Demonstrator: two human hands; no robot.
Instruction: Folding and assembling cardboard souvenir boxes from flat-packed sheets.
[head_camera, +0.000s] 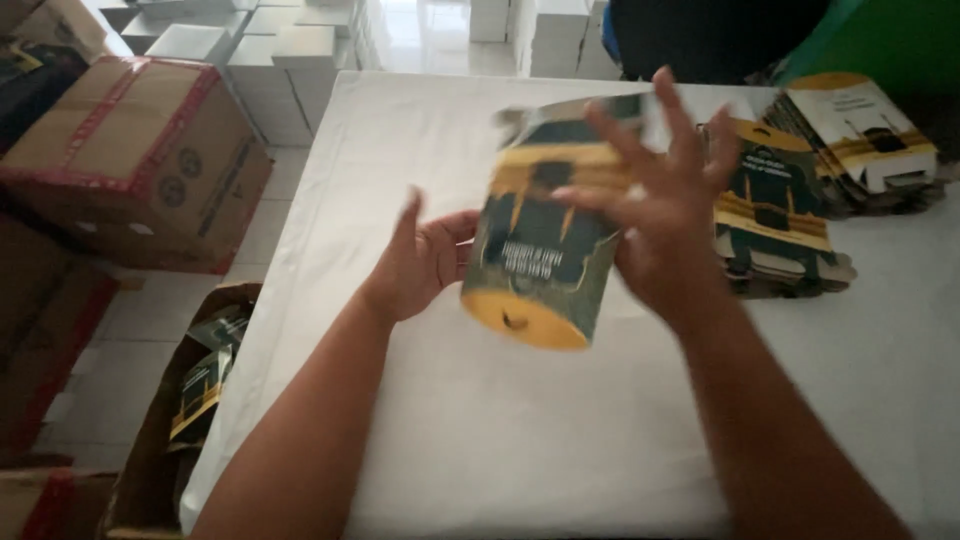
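Head view. A flat cardboard carton (545, 235), dark green with yellow bands and a rounded yellow hang-tab end, is held above the white table (500, 440), its long axis steeply tilted, tab end toward the near edge. The left hand (425, 260) cups its left edge, fingers loosely curled; the right hand (665, 215), fingers spread, presses its right face. Matching flat cartons (775, 205) are stacked toward the far right corner. A taped brown box (130, 160) stands on the floor left of the table.

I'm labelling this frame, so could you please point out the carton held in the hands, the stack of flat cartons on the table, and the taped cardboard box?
Held carton (540, 250): head view, its dark front panel.
Stack of flat cartons (775, 215): head view, top carton's face.
Taped cardboard box (140, 160): head view, its side.
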